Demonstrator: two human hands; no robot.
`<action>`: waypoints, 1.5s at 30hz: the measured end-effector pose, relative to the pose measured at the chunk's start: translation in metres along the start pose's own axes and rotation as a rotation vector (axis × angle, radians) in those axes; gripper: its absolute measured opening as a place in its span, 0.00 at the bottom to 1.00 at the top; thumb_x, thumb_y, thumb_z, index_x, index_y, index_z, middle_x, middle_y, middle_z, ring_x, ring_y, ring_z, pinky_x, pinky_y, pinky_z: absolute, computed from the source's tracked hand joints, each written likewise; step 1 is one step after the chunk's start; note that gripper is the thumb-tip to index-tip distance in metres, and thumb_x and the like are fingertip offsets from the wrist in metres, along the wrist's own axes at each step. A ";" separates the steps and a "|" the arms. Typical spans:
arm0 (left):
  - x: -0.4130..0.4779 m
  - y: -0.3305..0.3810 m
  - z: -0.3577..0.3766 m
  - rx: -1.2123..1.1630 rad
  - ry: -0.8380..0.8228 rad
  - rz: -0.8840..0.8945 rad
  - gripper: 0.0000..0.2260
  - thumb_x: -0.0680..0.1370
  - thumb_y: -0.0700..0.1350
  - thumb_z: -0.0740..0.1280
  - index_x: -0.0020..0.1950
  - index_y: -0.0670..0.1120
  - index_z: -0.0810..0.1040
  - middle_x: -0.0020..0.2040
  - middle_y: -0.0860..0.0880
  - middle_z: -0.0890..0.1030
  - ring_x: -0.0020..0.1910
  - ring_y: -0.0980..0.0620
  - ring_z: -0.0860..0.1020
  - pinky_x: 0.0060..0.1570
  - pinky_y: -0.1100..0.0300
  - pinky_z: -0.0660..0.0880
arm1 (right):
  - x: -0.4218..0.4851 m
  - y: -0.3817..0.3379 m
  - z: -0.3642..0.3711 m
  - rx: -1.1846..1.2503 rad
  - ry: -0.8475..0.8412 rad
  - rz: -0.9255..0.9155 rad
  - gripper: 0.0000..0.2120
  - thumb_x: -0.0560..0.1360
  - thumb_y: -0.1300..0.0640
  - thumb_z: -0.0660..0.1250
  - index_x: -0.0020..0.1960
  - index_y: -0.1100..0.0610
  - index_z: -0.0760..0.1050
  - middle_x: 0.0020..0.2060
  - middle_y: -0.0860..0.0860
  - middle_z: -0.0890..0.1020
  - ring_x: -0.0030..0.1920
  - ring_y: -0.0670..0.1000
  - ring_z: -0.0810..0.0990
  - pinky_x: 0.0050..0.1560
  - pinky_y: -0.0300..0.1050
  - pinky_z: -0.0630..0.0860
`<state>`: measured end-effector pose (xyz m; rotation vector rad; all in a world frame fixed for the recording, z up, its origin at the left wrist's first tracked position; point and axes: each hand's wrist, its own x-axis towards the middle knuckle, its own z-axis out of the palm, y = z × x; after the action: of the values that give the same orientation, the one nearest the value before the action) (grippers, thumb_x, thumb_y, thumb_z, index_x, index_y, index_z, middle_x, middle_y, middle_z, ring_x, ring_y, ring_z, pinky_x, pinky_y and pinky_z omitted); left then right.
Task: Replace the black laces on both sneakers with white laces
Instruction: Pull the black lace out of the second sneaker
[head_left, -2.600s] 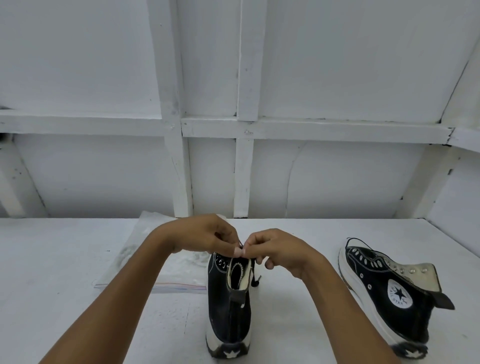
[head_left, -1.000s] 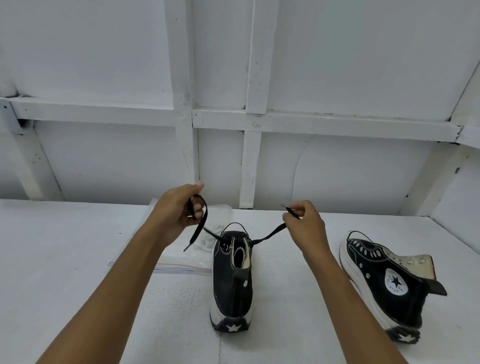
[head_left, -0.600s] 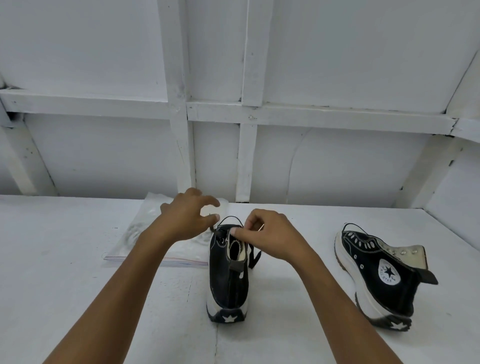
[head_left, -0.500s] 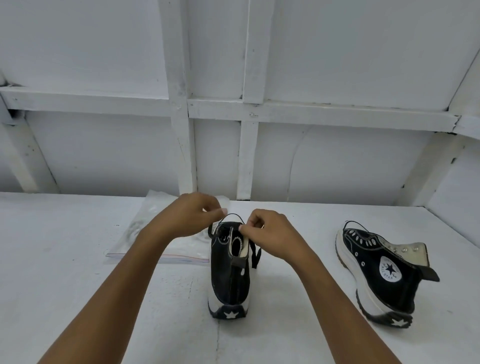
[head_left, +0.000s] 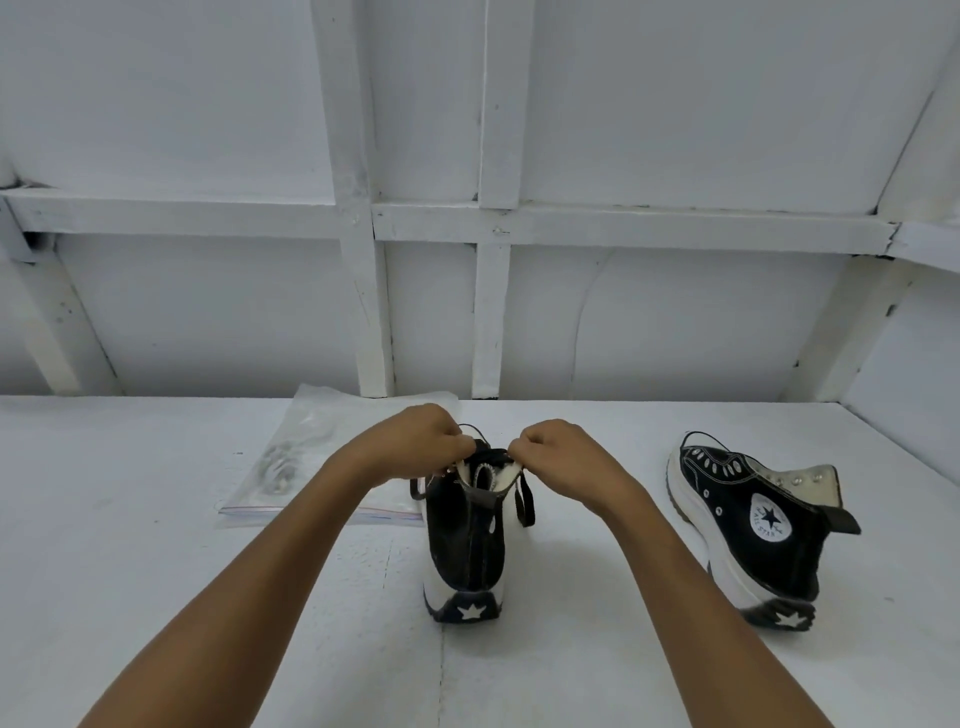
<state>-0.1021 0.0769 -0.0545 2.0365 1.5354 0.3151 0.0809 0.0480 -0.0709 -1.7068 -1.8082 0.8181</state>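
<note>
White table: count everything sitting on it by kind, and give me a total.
Black high-top canvas sneakers with white soles: 2, the middle one and the right one
Clear plastic zip bag: 1
Total: 3

- Bright, even, diffuse light; white wall (head_left: 675, 104) and surface (head_left: 156, 571) look faintly blue-grey.
- Soft, pale shadows hug the middle sneaker (head_left: 464, 545) and right sneaker (head_left: 748, 519).
- Weak sheen on the bag (head_left: 311, 467) by the surface's back edge.
- Wide-angle bending bows the beams (head_left: 623, 226) toward the frame's sides.
- Left hand (head_left: 415, 441), right hand (head_left: 556, 452) and their pinched lace (head_left: 525, 501) look slightly soft.
</note>
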 end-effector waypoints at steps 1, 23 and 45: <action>0.000 0.002 0.000 -0.022 0.038 0.012 0.18 0.79 0.46 0.63 0.31 0.43 0.69 0.29 0.49 0.69 0.26 0.54 0.63 0.27 0.62 0.60 | 0.000 0.001 -0.001 0.006 0.033 -0.002 0.15 0.76 0.56 0.60 0.33 0.56 0.59 0.30 0.51 0.63 0.31 0.49 0.58 0.33 0.45 0.54; -0.005 0.030 0.044 -0.135 0.185 0.016 0.13 0.78 0.43 0.61 0.34 0.41 0.73 0.33 0.45 0.73 0.29 0.52 0.65 0.31 0.59 0.61 | -0.033 0.061 -0.050 -0.259 0.170 0.082 0.17 0.81 0.49 0.58 0.35 0.54 0.67 0.33 0.47 0.74 0.38 0.50 0.73 0.38 0.45 0.67; 0.002 0.037 0.041 -0.252 0.100 0.073 0.10 0.77 0.38 0.64 0.53 0.50 0.79 0.55 0.52 0.81 0.50 0.52 0.80 0.45 0.61 0.74 | -0.009 0.041 -0.058 0.388 0.117 -0.049 0.08 0.80 0.63 0.61 0.44 0.55 0.75 0.43 0.49 0.81 0.48 0.51 0.78 0.50 0.44 0.74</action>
<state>-0.0511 0.0601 -0.0676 1.9043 1.4028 0.6155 0.1521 0.0442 -0.0611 -1.4227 -1.4921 0.9556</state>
